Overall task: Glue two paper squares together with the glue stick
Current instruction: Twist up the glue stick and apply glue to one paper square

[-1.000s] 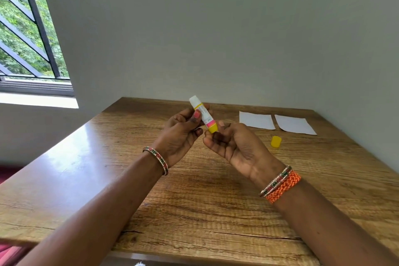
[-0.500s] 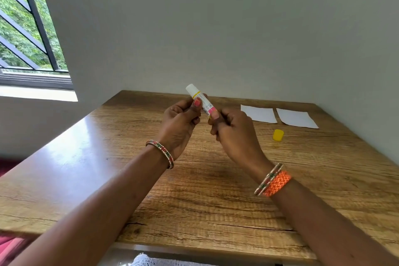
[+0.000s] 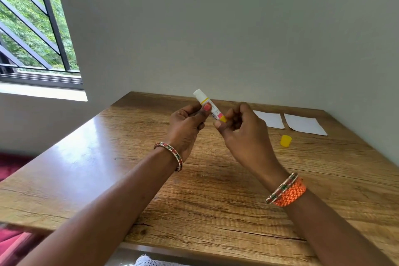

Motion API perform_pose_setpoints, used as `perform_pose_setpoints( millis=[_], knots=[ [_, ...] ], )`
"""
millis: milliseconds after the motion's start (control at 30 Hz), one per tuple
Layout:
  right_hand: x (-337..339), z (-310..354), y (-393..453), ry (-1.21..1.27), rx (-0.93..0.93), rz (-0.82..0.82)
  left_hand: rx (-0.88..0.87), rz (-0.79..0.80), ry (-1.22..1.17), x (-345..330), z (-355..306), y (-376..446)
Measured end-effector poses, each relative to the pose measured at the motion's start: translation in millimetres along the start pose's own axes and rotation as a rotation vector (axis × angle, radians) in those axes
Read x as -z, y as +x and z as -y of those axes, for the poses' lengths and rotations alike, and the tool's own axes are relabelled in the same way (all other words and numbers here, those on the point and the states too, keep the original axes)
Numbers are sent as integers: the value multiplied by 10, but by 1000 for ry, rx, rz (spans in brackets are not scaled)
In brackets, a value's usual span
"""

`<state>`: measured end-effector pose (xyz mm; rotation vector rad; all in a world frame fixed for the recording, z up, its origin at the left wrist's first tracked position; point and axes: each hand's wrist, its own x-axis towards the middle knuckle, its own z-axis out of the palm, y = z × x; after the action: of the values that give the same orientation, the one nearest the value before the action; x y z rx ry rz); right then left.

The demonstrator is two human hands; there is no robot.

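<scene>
I hold an uncapped glue stick (image 3: 210,106) tilted in the air above the table, its white glue tip pointing up and to the left. My left hand (image 3: 185,127) grips its barrel between thumb and fingers. My right hand (image 3: 241,134) pinches the yellow base knob at its lower end. Two white paper squares lie side by side at the far right of the table, one (image 3: 271,119) partly hidden behind my right hand, the other (image 3: 304,124) to its right. The yellow cap (image 3: 286,141) sits on the table just in front of them.
The wooden table (image 3: 108,168) stands in a corner, with grey walls behind and to the right. A barred window (image 3: 32,28) is at the upper left. A bit of white lace (image 3: 149,261) shows at the table's near edge.
Both hands and the glue stick rose slightly. My right hand went from cupped under the stick's base to pinching the yellow knob.
</scene>
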<state>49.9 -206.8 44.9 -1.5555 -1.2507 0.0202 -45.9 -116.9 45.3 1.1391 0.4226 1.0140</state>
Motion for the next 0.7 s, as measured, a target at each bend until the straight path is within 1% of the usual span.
perform_pose_setpoints(
  millis=[100, 167, 333, 400, 433, 500, 533, 567, 633, 700],
  knots=[
    [-45, -35, -8, -133, 55, -24, 5, -28, 15, 19, -15, -3],
    [-65, -66, -8, -168, 84, -42, 22, -28, 15, 19, -8, -8],
    [-35, -37, 0, -37, 83, -71, 56, -6, 4, 28, 5, -1],
    [-16, -4, 20, 61, -27, -43, 71, 17, -22, 38, -4, 11],
    [5, 10, 39, 194, -141, -2, 72, 44, -38, 42, -9, 15],
    [75, 40, 76, 625, -446, 153, 72, 123, -63, 46, -19, 16],
    [115, 41, 91, 806, -565, 235, 77, 159, -67, 50, -22, 17],
    [153, 33, 103, 905, -636, 306, 85, 185, -66, 51, -23, 18],
    [198, 15, 107, 960, -682, 409, 102, 209, -61, 54, -17, 20],
    [200, 11, 108, 956, -684, 440, 108, 207, -50, 52, -9, 21]
  ],
)
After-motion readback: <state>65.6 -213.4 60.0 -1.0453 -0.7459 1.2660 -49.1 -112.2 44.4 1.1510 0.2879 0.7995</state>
